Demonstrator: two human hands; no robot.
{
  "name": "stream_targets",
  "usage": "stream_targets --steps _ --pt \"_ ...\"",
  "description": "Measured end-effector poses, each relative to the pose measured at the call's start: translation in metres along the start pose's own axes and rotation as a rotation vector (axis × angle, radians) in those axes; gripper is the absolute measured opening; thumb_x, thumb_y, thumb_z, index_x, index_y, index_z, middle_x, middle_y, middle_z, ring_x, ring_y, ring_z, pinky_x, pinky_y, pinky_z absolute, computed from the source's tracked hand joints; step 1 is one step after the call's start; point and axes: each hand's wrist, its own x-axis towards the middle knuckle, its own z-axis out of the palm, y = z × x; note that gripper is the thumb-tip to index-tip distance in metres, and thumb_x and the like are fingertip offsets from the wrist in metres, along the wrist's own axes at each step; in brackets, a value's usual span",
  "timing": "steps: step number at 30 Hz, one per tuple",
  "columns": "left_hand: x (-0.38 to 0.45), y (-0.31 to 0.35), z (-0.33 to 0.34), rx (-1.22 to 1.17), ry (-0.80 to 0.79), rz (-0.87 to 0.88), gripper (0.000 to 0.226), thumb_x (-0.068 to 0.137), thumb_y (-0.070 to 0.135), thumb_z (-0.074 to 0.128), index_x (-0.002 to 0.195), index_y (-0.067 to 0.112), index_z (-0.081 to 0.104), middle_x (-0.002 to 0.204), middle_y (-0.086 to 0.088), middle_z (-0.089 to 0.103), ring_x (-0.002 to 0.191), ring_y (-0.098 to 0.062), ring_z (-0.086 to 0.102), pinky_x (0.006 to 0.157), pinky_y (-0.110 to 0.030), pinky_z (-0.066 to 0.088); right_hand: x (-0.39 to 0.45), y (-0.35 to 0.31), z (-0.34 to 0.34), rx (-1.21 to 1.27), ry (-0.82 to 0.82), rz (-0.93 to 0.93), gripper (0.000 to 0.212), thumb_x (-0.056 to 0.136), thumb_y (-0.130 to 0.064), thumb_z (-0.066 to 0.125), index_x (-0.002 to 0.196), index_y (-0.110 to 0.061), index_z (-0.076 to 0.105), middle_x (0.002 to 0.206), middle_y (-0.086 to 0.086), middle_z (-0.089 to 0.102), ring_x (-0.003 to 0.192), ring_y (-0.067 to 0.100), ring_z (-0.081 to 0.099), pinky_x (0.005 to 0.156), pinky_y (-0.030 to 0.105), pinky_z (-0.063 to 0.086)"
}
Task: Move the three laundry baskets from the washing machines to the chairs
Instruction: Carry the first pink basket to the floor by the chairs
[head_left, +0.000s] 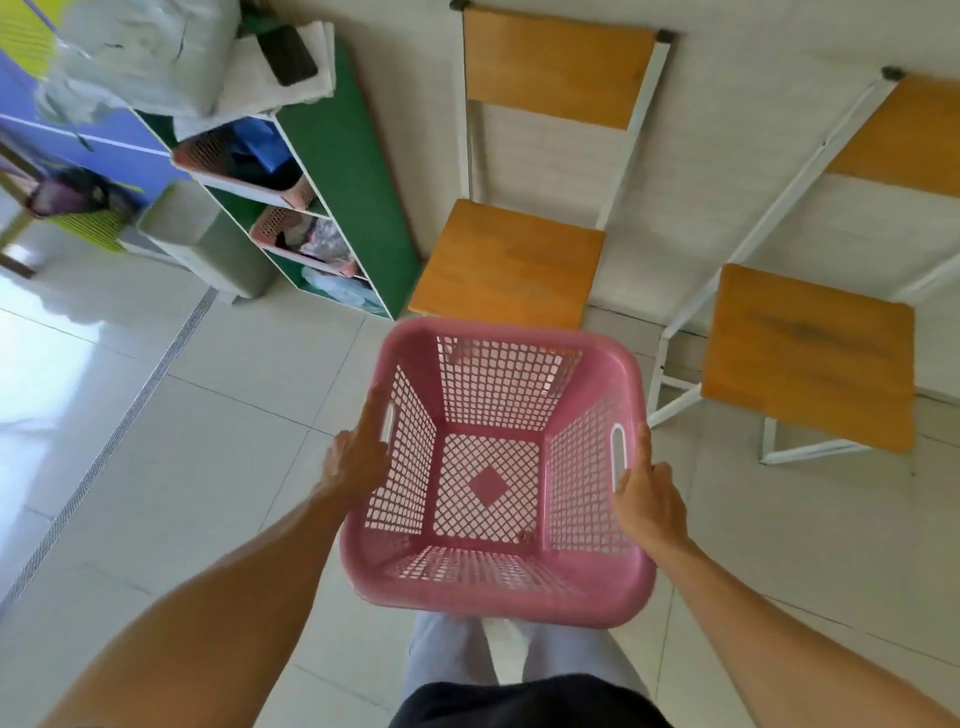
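A green shelf unit (332, 171) at far left holds smaller pink baskets. The left hand (358, 457) grips the left handle slot of an empty pink laundry basket (493, 467), carried level above the tiled floor (182, 441) — likely kept flat for setting down squarely. The right hand (647, 499) clasps the opposite rim. Just beyond stand two wooden-seated chairs, the nearer chair (509, 260) ahead, the other chair (805, 348) rightward — both seats bare. No readable writing shows.
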Motion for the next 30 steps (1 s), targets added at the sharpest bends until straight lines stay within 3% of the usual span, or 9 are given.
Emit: stream_targets --steps 2,4,7,9,14,17,21,25,30 --pt "0.02 -0.002 0.002 0.022 -0.07 -0.085 0.108 0.083 0.011 0.06 0.156 0.033 -0.018 0.083 -0.015 0.064 0.063 -0.03 0.062 0.057 -0.039 0.055 0.008 -0.007 0.005 0.001 -0.052 0.018 0.083 0.101 -0.031 0.049 0.156 -0.038 -0.013 0.099 0.013 0.052 0.063 0.016 0.06 0.045 0.025 0.049" --pt "0.039 -0.005 0.003 0.004 -0.122 -0.144 0.108 0.081 0.006 0.063 0.158 0.017 -0.011 0.082 -0.012 0.06 0.063 -0.026 0.057 0.055 -0.039 0.052 0.015 -0.012 0.012 0.014 -0.081 0.03 0.087 0.1 -0.029 0.052 0.155 -0.039 -0.014 0.094 0.013 0.056 0.063 0.019 0.063 0.047 0.029 0.054" --pt "0.065 -0.01 -0.003 0.004 -0.154 -0.163 0.065 0.079 0.002 0.061 0.138 0.005 0.034 0.101 -0.02 0.064 0.074 -0.029 0.053 0.06 -0.035 0.043 0.022 -0.017 0.025 0.041 -0.104 0.038 0.091 0.098 -0.026 0.056 0.152 -0.044 -0.015 0.089 0.009 0.058 0.061 0.018 0.065 0.046 0.03 0.056" --pt "0.087 -0.016 0.0 0.008 -0.144 -0.184 0.045 0.077 0.002 0.058 0.12 0.003 0.045 0.108 -0.021 0.064 0.079 -0.03 0.053 0.064 -0.037 0.042 0.03 -0.022 0.035 0.068 -0.113 0.034 0.088 0.099 -0.023 0.056 0.152 -0.047 -0.01 0.086 0.008 0.058 0.058 0.018 0.065 0.041 0.027 0.052" --pt "0.134 -0.024 0.029 -0.004 -0.187 -0.197 0.044 0.082 0.002 0.058 0.124 -0.001 0.047 0.102 -0.015 0.057 0.082 -0.027 0.052 0.066 -0.034 0.042 0.059 -0.025 0.065 0.09 -0.175 0.062 0.071 0.097 -0.011 0.056 0.15 -0.043 0.021 0.081 0.009 0.06 0.056 0.019 0.065 0.042 0.031 0.055" --pt "0.169 -0.036 0.054 -0.042 -0.249 -0.219 0.046 0.08 0.002 0.063 0.123 0.002 0.048 0.103 -0.013 0.058 0.087 -0.027 0.057 0.066 -0.035 0.049 0.083 -0.023 0.088 0.143 -0.252 0.119 0.085 0.09 0.001 0.062 0.15 -0.045 0.024 0.088 0.009 0.063 0.062 0.017 0.065 0.042 0.024 0.05" --pt "0.212 -0.053 0.085 -0.081 -0.324 -0.217 0.045 0.081 0.009 0.067 0.125 0.006 0.055 0.112 -0.015 0.066 0.097 -0.032 0.065 0.079 -0.043 0.06 0.117 -0.015 0.126 0.222 -0.316 0.234 0.093 0.077 0.007 0.07 0.142 -0.05 0.033 0.106 0.013 0.064 0.078 0.024 0.066 0.047 0.021 0.047" --pt "0.239 -0.066 0.119 -0.027 -0.302 -0.185 0.035 0.08 0.007 0.064 0.115 0.003 0.059 0.107 -0.014 0.067 0.089 -0.027 0.063 0.072 -0.037 0.056 0.135 -0.004 0.165 0.263 -0.302 0.256 0.09 0.075 0.004 0.071 0.137 -0.051 0.036 0.103 0.009 0.066 0.078 0.023 0.067 0.055 0.025 0.054" --pt "0.251 -0.083 0.147 0.013 -0.256 -0.15 0.029 0.085 0.009 0.063 0.112 0.002 0.055 0.101 -0.013 0.064 0.083 -0.026 0.059 0.065 -0.037 0.052 0.138 -0.001 0.19 0.297 -0.247 0.236 0.078 0.076 0.007 0.071 0.13 -0.041 0.041 0.089 0.002 0.063 0.068 0.017 0.065 0.05 0.029 0.056"
